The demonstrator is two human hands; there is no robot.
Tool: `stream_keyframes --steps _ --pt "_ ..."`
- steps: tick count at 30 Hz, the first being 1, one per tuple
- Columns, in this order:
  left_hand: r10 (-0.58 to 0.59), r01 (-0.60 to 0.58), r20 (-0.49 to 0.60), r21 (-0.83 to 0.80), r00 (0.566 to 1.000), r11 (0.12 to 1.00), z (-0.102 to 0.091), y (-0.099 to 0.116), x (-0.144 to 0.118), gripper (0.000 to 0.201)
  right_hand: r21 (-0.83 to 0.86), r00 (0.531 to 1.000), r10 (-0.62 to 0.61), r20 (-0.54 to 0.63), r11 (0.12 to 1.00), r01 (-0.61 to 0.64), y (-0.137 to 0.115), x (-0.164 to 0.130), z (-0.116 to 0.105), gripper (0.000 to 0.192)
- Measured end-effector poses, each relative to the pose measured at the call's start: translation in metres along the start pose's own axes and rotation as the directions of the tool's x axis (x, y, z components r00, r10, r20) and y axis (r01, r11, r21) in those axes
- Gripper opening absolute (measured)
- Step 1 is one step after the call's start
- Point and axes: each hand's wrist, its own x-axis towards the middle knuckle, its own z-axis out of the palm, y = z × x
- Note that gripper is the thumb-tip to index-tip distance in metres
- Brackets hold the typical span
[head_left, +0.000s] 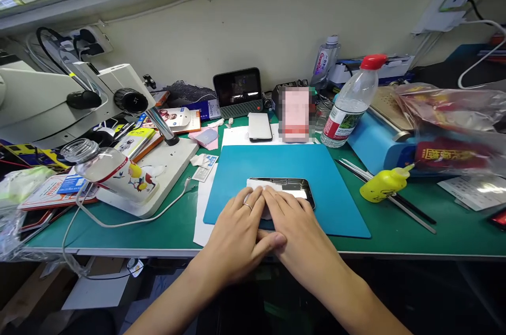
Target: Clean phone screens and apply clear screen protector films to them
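Observation:
A dark-faced phone (303, 187) lies flat on a blue mat (276, 161). White tissue (258, 183) covers its left part and shows past my fingertips. My left hand (239, 227), with a ring on one finger, rests palm down with its fingers stretched out over the tissue. Beside it, my right hand (294, 219) lies flat in the same way across the tissue and the phone's near edge. The hands touch, and the left thumb reaches across to the right hand. Most of the phone's near side is hidden under them.
On the left stand a microscope stand (130, 95) and a glass jar (118, 174) beside a white cable (130, 223). To the right are a yellow squeeze bottle (383, 184), tweezers (411, 213) and a red-capped bottle (350, 108). A white phone-shaped item (260, 126) lies behind the mat.

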Motion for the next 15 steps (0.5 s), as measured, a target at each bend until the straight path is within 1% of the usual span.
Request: stream_keyframes --steps 2,4,6,9,11,15 --pt "0.013 -0.013 -0.010 -0.002 1.000 1.000 0.002 0.001 -0.002 0.074 -0.018 1.000 0.001 -0.005 1.000 -0.001 -0.002 -0.001 0.002 0.052" --pt "0.018 -0.018 0.003 -0.003 1.000 1.000 0.003 0.003 -0.004 0.075 -0.016 1.000 -0.008 -0.017 1.000 0.008 -0.003 -0.001 0.002 0.052" --pt "0.008 -0.008 0.015 0.009 1.000 1.000 0.003 0.004 -0.002 0.079 -0.001 0.999 -0.015 -0.031 1.000 0.015 -0.001 0.000 0.002 0.057" --pt "0.001 -0.002 0.033 0.041 0.999 0.999 0.004 0.003 0.010 0.084 0.015 1.000 -0.014 -0.022 1.000 0.014 0.008 0.004 0.001 0.065" --pt "0.015 -0.017 0.035 0.062 0.999 0.998 0.005 0.002 0.020 0.088 0.009 1.000 -0.014 -0.013 1.000 0.014 0.015 0.007 0.000 0.067" --pt "0.016 -0.016 -0.007 0.085 1.000 0.996 0.008 0.000 0.030 0.092 -0.027 1.000 -0.018 -0.021 0.999 0.018 0.024 0.013 0.000 0.067"
